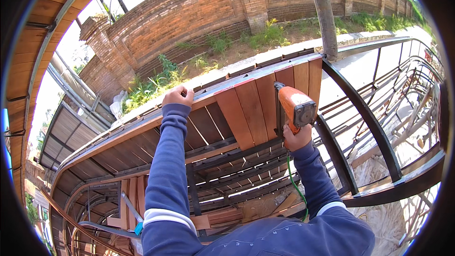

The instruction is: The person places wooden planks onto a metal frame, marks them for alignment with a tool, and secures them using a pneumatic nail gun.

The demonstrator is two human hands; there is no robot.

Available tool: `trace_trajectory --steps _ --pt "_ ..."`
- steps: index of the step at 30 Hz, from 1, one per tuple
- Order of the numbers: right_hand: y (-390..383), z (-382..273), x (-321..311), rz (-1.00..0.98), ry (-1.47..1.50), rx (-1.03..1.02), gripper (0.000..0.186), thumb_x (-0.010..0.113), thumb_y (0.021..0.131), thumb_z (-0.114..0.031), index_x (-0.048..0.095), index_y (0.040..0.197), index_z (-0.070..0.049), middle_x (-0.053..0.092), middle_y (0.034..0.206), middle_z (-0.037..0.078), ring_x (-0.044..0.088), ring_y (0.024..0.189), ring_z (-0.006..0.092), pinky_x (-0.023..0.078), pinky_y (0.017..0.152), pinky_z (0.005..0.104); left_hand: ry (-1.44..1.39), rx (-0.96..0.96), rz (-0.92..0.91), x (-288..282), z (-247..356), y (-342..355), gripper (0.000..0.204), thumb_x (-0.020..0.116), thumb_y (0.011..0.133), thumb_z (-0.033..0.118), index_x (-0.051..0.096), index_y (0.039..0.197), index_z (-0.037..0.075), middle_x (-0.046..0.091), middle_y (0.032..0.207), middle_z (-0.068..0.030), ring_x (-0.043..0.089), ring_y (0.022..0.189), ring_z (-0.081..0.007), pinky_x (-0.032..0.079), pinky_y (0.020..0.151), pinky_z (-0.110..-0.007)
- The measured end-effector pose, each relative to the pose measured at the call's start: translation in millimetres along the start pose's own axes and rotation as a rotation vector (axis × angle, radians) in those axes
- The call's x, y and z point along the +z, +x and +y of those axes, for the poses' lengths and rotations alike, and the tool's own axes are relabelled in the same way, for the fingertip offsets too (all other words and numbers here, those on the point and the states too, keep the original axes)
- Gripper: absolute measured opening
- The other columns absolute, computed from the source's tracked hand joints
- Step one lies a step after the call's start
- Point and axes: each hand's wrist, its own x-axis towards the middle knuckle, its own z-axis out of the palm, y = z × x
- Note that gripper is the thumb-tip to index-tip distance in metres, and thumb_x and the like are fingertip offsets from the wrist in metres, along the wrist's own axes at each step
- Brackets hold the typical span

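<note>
The right hand (297, 138) grips an orange nail gun (295, 108) against the wooden slats (265, 109); above-left of them, left hand (177, 96) fingers clutch the metal roof edge (142, 122). Fastening seems underway; next needs steady aim.

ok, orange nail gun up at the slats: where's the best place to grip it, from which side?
By the handle below the orange nail gun body, coming from underneath. The tool points up against the wooden slats, its body and nose at the work, so only the handle end hangs clear. The right hand already grips it there, the green hose trailing down.
</note>
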Motion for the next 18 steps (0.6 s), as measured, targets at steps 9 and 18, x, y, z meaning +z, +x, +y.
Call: trace_trajectory --steps 9,18 --pt "15.3 16.6 -20.4 0.084 0.048 0.049 0.007 0.063 0.078 -0.005 0.063 0.073 0.0 0.061 0.061 0.008 0.063 0.057 0.0192 0.049 0.059 0.0332 -0.029 -0.012 -0.007 -0.5 0.7 -0.2 0.031 0.066 0.082 0.039 0.071 0.078 0.008 0.069 0.078 -0.0152 0.067 0.074 -0.0342 0.052 0.07 -0.042" --pt "13.3 12.6 -11.0 0.012 0.098 0.055 0.008 0.064 0.078 -0.007 0.064 0.075 0.001 0.063 0.063 0.008 0.063 0.058 0.0195 0.05 0.059 0.0338 -0.022 0.024 0.019 1.1 -1.5 -1.8 0.031 0.065 0.083 0.035 0.07 0.079 0.005 0.066 0.074 -0.0144 0.065 0.069 -0.0304 0.05 0.067 -0.039"
